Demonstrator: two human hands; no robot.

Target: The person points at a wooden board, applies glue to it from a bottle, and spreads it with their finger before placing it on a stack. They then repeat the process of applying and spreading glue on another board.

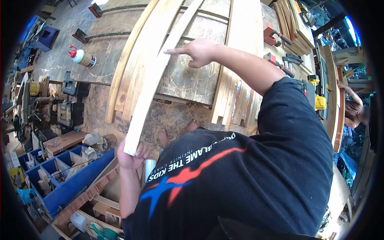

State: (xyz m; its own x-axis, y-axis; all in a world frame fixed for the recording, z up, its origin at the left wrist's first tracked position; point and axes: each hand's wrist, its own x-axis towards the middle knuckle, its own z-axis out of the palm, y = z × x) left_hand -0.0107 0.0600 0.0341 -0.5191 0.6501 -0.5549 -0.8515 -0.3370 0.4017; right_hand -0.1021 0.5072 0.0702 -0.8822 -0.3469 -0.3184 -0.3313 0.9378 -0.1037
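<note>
Left hand (128, 161) wraps near end of long pale strip (148, 96), likely to hold it up. Strip runs ahead of grip, over workbench (188, 84). Right hand (200, 52), farther along, grips nothing; points at strip, maybe feeling it.

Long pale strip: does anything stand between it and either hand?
Nothing visible does. The left hand holds the near end of the long pale strip; the right hand extends a finger over it, contact unclear.
</note>
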